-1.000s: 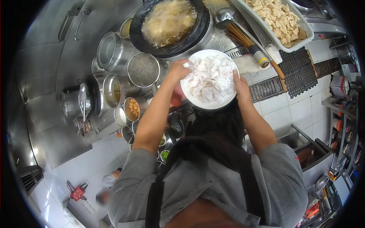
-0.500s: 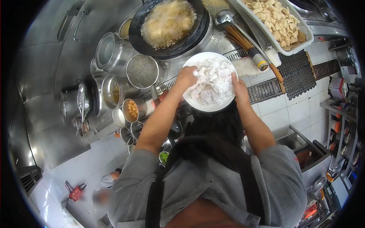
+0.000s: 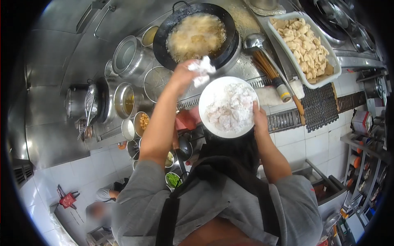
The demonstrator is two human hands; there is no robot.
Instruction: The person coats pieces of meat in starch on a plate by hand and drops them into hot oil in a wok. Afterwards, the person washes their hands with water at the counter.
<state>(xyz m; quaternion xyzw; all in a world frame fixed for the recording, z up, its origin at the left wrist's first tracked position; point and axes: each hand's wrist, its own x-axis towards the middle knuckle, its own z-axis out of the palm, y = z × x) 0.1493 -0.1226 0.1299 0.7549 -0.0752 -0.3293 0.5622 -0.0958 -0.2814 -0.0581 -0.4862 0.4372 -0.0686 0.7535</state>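
Observation:
Closed around some white floury pieces (image 3: 202,70), my left hand (image 3: 183,78) is just above the near edge of a black wok (image 3: 162,45). Pale food bubbles in hot oil (image 3: 196,35) inside the wok. My right hand (image 3: 259,119) grips the right rim of a white plate (image 3: 210,126), its thumb on the rim. More flour-coated pieces (image 3: 232,108) lie heaped on the plate, which is held below and to the right of the wok.
A white basket (image 3: 337,73) of pale pieces stands at the upper right, beside a ladle (image 3: 254,41) and a bamboo brush (image 3: 264,65). Metal pots (image 3: 125,100) and a wire strainer (image 3: 156,84) are at left. Another person (image 3: 106,194) is at lower left.
My left hand has lifted a clump of floury pieces off the plate and moved up to the wok. The plate, in my right hand, sits lower in view, and the whole view has shifted.

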